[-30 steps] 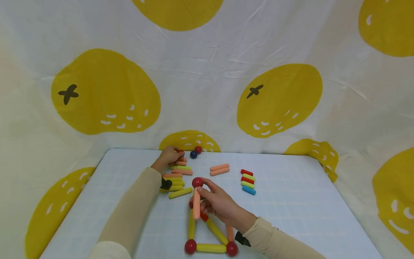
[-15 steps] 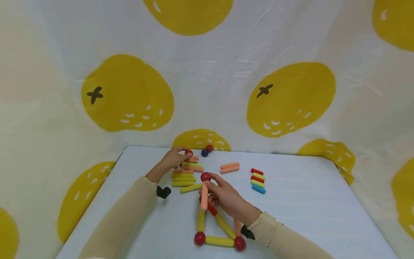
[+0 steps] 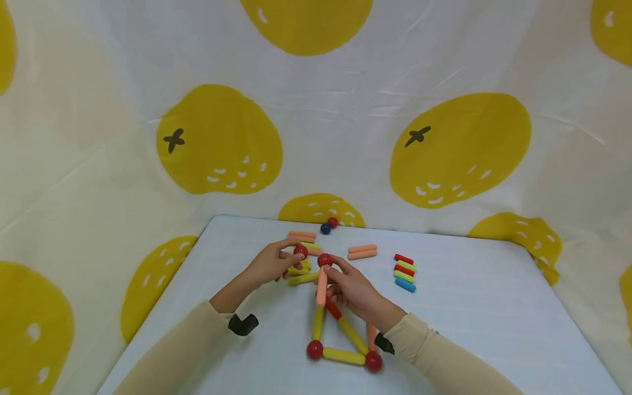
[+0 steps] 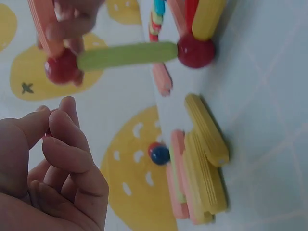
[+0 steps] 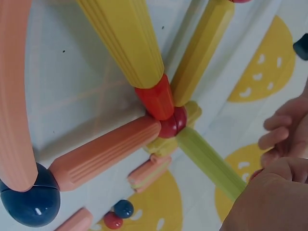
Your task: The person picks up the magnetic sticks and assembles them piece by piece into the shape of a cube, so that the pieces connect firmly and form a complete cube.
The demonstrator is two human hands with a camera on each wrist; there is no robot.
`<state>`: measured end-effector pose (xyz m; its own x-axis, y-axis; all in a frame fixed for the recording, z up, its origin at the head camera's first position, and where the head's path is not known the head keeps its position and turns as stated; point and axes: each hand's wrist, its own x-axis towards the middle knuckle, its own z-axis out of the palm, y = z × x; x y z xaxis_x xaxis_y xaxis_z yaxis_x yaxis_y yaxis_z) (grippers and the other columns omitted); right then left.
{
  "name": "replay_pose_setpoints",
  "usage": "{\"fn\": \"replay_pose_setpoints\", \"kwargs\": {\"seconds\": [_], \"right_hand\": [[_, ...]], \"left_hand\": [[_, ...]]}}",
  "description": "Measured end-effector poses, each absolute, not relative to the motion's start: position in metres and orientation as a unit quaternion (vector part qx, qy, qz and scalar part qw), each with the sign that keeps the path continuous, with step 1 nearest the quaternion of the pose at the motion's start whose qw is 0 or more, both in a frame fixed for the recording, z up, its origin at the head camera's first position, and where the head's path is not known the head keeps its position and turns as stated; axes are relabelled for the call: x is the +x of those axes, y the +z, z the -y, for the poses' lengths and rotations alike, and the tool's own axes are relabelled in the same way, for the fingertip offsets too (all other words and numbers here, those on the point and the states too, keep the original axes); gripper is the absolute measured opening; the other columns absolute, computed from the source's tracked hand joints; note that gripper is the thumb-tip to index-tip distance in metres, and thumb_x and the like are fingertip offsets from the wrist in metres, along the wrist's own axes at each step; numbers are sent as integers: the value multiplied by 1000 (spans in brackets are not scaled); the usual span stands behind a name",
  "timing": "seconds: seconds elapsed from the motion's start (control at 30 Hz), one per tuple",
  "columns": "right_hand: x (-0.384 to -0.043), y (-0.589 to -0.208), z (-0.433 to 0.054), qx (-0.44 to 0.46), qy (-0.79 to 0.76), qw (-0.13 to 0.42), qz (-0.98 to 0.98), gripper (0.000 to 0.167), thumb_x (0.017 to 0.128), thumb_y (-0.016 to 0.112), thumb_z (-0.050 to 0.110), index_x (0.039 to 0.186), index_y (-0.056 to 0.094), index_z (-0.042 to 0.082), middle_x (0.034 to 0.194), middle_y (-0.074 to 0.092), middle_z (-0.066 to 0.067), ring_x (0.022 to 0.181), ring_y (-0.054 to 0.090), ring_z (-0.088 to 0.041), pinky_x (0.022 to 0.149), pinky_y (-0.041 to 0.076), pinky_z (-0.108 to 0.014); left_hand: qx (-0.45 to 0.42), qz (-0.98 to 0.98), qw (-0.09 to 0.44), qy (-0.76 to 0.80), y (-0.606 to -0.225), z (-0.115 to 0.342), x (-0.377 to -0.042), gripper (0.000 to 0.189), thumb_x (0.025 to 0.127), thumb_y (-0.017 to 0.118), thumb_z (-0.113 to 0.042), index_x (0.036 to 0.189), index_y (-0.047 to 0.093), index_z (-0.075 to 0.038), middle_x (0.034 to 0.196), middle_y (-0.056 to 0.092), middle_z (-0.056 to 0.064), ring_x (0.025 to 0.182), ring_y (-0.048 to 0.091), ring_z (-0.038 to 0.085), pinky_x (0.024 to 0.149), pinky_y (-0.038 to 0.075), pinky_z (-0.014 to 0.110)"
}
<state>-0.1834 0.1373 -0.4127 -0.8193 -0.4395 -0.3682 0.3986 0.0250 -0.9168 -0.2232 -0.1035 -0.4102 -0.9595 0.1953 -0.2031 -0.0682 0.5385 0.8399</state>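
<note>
My left hand (image 3: 270, 264) pinches a red ball (image 3: 300, 252) between thumb and fingers; in the left wrist view the fingers hide most of it. Close by on the right, my right hand (image 3: 356, 289) grips a salmon-orange rod (image 3: 322, 285) at its top end, where it meets another red ball (image 3: 325, 260). A green rod (image 4: 127, 56) joins that ball to a lower red ball (image 4: 195, 49) on the table frame. The frame has yellow rods (image 3: 344, 356), a short red rod (image 5: 158, 98), red corner balls (image 3: 315, 350) and a blue ball (image 5: 31, 197).
Behind the hands lie stacked yellow and salmon rods (image 3: 302, 236). A dark blue ball (image 3: 326, 229) and a red ball (image 3: 333, 222) sit at the back edge. Two salmon rods (image 3: 362, 252) and several short coloured rods (image 3: 405, 271) lie right. A patterned cloth (image 3: 336, 137) hangs behind.
My left hand has lifted the red ball from the back by the rods and brought it nearer the right hand. The right hand keeps its grip. The head view has shifted left.
</note>
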Motion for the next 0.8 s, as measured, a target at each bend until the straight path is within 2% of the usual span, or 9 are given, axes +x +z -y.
{"fn": "replay_pose_setpoints", "kwargs": {"seconds": [0.17, 0.33, 0.47, 0.63, 0.8], "right_hand": [[-185, -412, -136, -5, -700, 298, -650, 57, 104, 56, 42, 156, 37, 27, 106, 65, -4, 70, 59, -12, 68, 47, -20], [-185, -412, -135, -7, -696, 298, -653, 57, 103, 57, 43, 155, 38, 27, 104, 65, -4, 68, 59, -11, 68, 47, -19], [-185, -413, -133, -1, -698, 303, -648, 58, 103, 58, 43, 155, 37, 27, 99, 65, -2, 68, 60, -11, 68, 48, -19], [-185, -411, -130, 9, -699, 299, -650, 59, 104, 57, 43, 156, 34, 28, 102, 67, -3, 67, 61, -11, 67, 49, -18], [-184, -408, -129, 12, -697, 293, -654, 61, 104, 56, 42, 158, 32, 27, 105, 66, -3, 67, 59, -10, 67, 50, -18]], "left_hand": [[39, -857, 147, 493, -406, 101, -194, 45, 97, 69, -35, 140, 57, -27, 90, 77, 2, 55, 57, 21, 49, 42, 23], [59, -853, 155, 495, -400, 100, -166, 47, 97, 69, -35, 142, 56, -25, 87, 76, 1, 54, 55, 17, 49, 42, 24], [93, -845, 170, 498, -395, 101, -146, 46, 97, 69, -35, 140, 57, -22, 85, 76, -1, 54, 55, 18, 48, 41, 23], [153, -837, 176, 495, -387, 101, -130, 45, 97, 70, -30, 140, 58, -21, 87, 77, 3, 55, 55, 19, 47, 40, 24], [183, -828, 179, 500, -382, 99, -121, 42, 96, 71, -31, 137, 60, -25, 88, 77, 4, 55, 58, 16, 46, 41, 24]]}}
